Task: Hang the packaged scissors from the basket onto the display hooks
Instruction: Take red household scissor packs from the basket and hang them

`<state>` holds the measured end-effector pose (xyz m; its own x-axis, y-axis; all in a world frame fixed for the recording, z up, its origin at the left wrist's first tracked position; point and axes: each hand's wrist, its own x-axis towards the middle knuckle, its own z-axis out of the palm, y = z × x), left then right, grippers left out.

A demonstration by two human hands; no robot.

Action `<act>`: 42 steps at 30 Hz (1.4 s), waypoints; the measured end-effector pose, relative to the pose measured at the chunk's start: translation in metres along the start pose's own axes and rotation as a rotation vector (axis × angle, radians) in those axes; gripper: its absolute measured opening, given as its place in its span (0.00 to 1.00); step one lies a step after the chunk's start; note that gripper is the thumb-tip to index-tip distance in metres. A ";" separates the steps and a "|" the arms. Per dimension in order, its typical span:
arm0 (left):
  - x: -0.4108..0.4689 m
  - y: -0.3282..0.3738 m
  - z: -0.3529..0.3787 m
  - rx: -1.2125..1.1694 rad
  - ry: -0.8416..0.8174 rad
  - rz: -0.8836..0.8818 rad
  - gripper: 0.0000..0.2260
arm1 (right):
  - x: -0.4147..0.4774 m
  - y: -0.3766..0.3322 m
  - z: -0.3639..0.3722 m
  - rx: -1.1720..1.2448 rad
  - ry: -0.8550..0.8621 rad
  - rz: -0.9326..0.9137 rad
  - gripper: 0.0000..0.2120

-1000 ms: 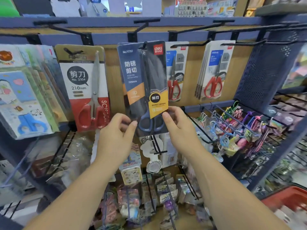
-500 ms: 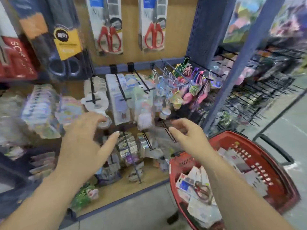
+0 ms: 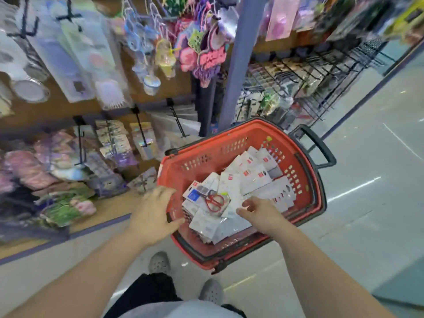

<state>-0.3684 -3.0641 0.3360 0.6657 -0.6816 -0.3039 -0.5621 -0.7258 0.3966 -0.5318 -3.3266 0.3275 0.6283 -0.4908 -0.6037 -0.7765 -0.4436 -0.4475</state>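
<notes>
A red basket (image 3: pixel 305 193) stands on the floor, holding several packaged scissors; one pack with red-handled scissors (image 3: pixel 212 200) lies face up on the pile, the others show white backs. My left hand (image 3: pixel 153 214) hovers over the basket's near left rim with fingers spread and nothing in it. My right hand (image 3: pixel 261 212) is over the packs at the near side, fingers loosely bent, holding nothing. The scissor display hooks are out of view above.
Low display hooks (image 3: pixel 140 127) with small packaged goods stick out at the left. A blue shelf upright (image 3: pixel 238 65) rises behind the basket, wire racks (image 3: pixel 309 74) to its right. Grey floor lies to the right. My feet (image 3: pixel 160 262) stand near the basket.
My hands let go of the dark scissors pack hung on its hook. My view swung down and right to the basket, and both hands dropped toward the packs.
</notes>
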 end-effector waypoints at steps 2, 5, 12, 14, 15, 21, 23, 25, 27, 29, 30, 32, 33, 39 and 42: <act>0.006 0.005 0.015 0.018 -0.053 -0.038 0.41 | 0.008 0.013 0.002 -0.016 -0.031 0.031 0.23; 0.021 0.000 0.034 0.004 -0.067 -0.070 0.45 | 0.020 0.023 0.005 -0.080 -0.041 0.049 0.23; 0.041 -0.025 0.078 0.056 -0.040 -0.027 0.48 | 0.063 0.022 0.010 -0.073 -0.137 0.135 0.25; 0.040 -0.029 0.087 0.059 -0.017 -0.016 0.46 | 0.080 0.019 0.011 -0.006 -0.129 0.162 0.27; 0.041 -0.030 0.090 0.054 -0.012 -0.018 0.45 | 0.089 0.018 0.013 0.037 -0.121 0.180 0.29; 0.043 -0.019 0.098 -0.053 0.094 -0.109 0.41 | 0.147 0.009 0.026 0.029 -0.095 0.271 0.30; 0.044 -0.012 0.103 -0.040 0.137 -0.156 0.40 | 0.166 0.008 0.033 0.034 -0.127 0.283 0.26; 0.047 -0.007 0.109 -0.015 0.170 -0.196 0.39 | 0.185 0.008 0.041 0.075 -0.140 0.325 0.19; 0.049 -0.005 0.113 0.001 0.175 -0.240 0.42 | 0.199 0.007 0.047 0.080 -0.091 0.359 0.20; 0.050 -0.005 0.115 0.032 0.184 -0.267 0.43 | 0.206 0.006 0.053 0.105 -0.044 0.359 0.29; 0.050 -0.005 0.116 0.048 0.189 -0.271 0.44 | 0.209 0.006 0.057 0.097 -0.040 0.344 0.36; 0.049 -0.005 0.117 0.072 0.195 -0.269 0.44 | 0.211 0.006 0.066 0.004 -0.044 0.296 0.46; 0.048 -0.004 0.117 0.076 0.194 -0.267 0.43 | 0.211 0.005 0.070 -0.078 -0.044 0.260 0.47; 0.048 0.009 0.117 0.153 0.274 -0.257 0.29 | 0.213 0.003 0.080 -0.384 -0.013 0.082 0.44; 0.053 0.025 0.120 0.120 0.386 -0.182 0.21 | 0.221 0.006 0.080 -0.330 -0.078 -0.024 0.32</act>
<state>-0.4059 -3.1293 0.2260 0.8808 -0.4735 -0.0041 -0.4568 -0.8519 0.2560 -0.4015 -3.3774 0.1387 0.6308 -0.4239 -0.6499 -0.6960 -0.6794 -0.2324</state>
